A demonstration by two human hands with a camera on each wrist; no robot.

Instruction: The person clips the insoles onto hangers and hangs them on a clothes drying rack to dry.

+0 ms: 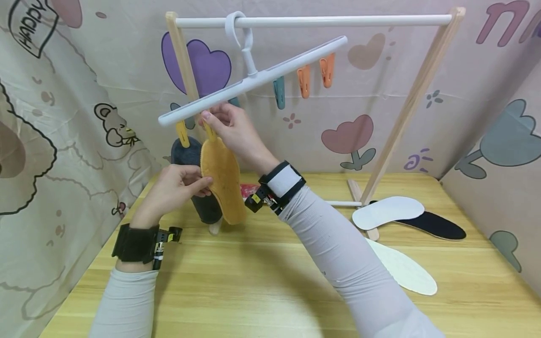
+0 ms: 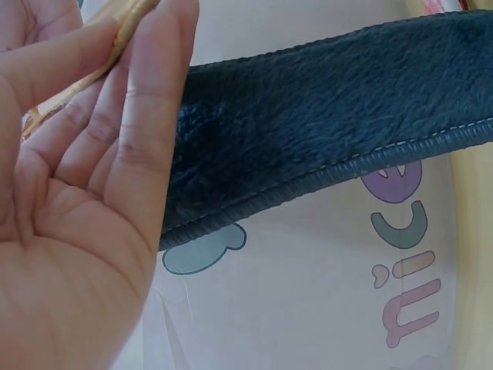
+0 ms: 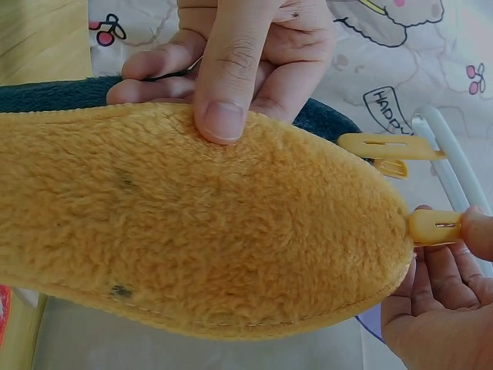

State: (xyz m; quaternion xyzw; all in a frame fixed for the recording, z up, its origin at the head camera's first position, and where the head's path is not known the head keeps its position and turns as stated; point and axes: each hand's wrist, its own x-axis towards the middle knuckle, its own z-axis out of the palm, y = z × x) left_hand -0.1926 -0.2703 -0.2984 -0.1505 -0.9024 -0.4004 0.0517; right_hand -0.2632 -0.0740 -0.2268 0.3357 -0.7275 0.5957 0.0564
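2 sleeves (image 1: 338, 244) nearest; left hand (image 1: 172, 188) pinches yellow insole (image 1: 222, 180), right hand (image 1: 238, 131) grips clip (image 3: 431, 227) above.

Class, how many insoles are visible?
5. A dark blue insole and yellow insole are below the hanger; a white insole overlaps a black insole at right; a pale insole lies nearer, partly behind the right sleeve.

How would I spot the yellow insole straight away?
Find the big rack, then the tilted white hanger on its rail. Under the hanger's lower end, the left hand pinches the edge of the yellow insole. Its golden colour sets it apart from the dark blue insole hanging partly behind it.
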